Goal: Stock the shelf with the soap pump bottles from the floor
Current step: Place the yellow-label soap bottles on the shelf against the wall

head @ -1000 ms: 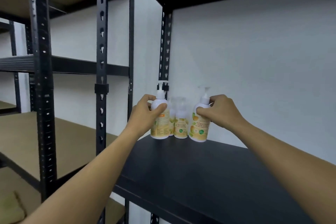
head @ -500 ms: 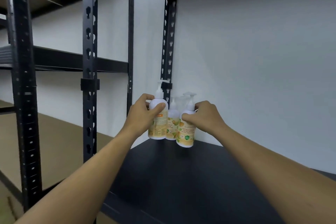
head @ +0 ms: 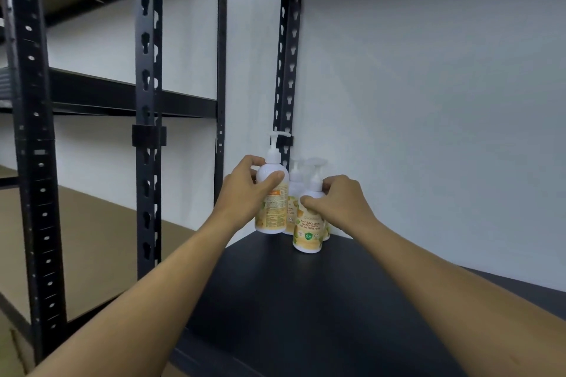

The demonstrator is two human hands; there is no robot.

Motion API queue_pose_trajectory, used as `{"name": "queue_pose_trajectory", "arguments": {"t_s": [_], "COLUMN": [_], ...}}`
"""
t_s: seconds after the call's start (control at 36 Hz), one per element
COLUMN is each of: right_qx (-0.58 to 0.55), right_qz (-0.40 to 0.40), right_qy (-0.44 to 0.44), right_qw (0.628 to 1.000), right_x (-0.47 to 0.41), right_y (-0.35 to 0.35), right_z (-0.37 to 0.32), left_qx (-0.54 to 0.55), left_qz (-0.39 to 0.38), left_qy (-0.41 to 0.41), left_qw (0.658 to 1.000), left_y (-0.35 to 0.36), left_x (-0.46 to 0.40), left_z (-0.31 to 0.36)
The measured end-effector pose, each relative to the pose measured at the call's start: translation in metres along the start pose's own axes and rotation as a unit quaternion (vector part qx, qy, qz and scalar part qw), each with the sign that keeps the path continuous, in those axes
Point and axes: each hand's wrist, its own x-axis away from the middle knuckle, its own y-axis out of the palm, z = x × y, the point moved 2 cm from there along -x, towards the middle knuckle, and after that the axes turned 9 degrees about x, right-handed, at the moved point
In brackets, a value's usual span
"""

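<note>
Head view: both hands, left (head: 245,193) and right (head: 340,202), grasp soap bottles (head: 307,232) on black shelf (head: 306,300) against white wall (head: 428,101).

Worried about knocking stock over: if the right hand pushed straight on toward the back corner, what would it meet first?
Probably the rear bottle just behind the front bottle that the right hand grips; depth is unclear.

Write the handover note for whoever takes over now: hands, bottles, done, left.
Left hand: grips the left bottle around its shoulder, standing on the black shelf.
Right hand: grips the front bottle near its neck, also on the shelf.
A third bottle stands behind them in the back left corner; possibly more are hidden behind.
Done: at least three bottles are on the shelf, grouped tight.
Left: let go of both bottles, then check the floor, which is out of view, for more.
</note>
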Motion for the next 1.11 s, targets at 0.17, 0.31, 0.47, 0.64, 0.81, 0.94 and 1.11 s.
{"name": "queue_pose_trajectory", "arguments": {"t_s": [0.17,0.31,0.47,0.64,0.81,0.94,1.11], "right_qx": [0.014,0.033,0.09,0.192,0.266,0.274,0.279], "right_qz": [-0.002,-0.012,-0.016,-0.126,-0.222,-0.228,-0.235], "right_qy": [-0.011,-0.008,0.021,0.047,0.048,0.031,0.029], "right_qw": [1.0,0.999,0.996,0.972,0.937,0.934,0.931], "right_x": [0.001,0.007,0.026,0.06,0.071,0.072,0.073], "right_y": [-0.001,-0.004,-0.011,0.004,0.022,0.023,0.022], "right_z": [0.004,0.006,0.02,0.046,0.061,0.064,0.063], "left_qx": [0.007,0.012,0.018,0.002,-0.027,-0.034,-0.042], "left_qz": [0.001,0.003,0.009,0.023,0.031,0.041,0.037], "left_qy": [-0.005,-0.013,-0.026,-0.055,-0.069,-0.074,-0.081], "left_qw": [1.0,1.0,0.999,0.998,0.997,0.996,0.995], "left_y": [0.004,0.008,0.019,0.031,0.041,0.044,0.048], "left_x": [0.0,-0.002,-0.006,-0.01,-0.009,-0.007,-0.002], "left_z": [-0.001,-0.003,-0.007,-0.019,-0.027,-0.036,-0.047]}}
